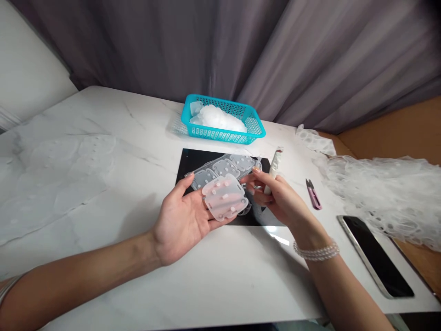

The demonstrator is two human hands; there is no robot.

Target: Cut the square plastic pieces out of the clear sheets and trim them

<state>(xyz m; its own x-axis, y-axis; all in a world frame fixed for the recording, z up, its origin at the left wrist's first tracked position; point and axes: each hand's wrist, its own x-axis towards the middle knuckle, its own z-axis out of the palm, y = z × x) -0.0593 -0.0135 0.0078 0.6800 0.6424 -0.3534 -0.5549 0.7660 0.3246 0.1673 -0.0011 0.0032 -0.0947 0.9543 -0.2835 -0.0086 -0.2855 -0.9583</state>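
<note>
My left hand [184,220] is palm up, and a frosted translucent plastic piece [225,197] with small raised pegs and slots lies across its fingers. The thumb is held away from the piece. Just right of it, my right hand [267,186] has its fingers closed around a slim white pen-like tool [274,165], its top end brownish. The tool's lower end is hidden in the hand. Beneath both hands is a black mat [188,158], bearing a strip of similar translucent pieces [222,168] joined in a sheet, partly covered by the hands.
A turquoise basket [220,134] holding white pieces stands behind the mat. Pink-handled thread snips [313,194] and a phone [377,257] lie to the right, beside a heap of translucent cut-out sheets [389,193]. More translucent sheets [62,174] lie at left. Grey curtains [165,46] hang behind.
</note>
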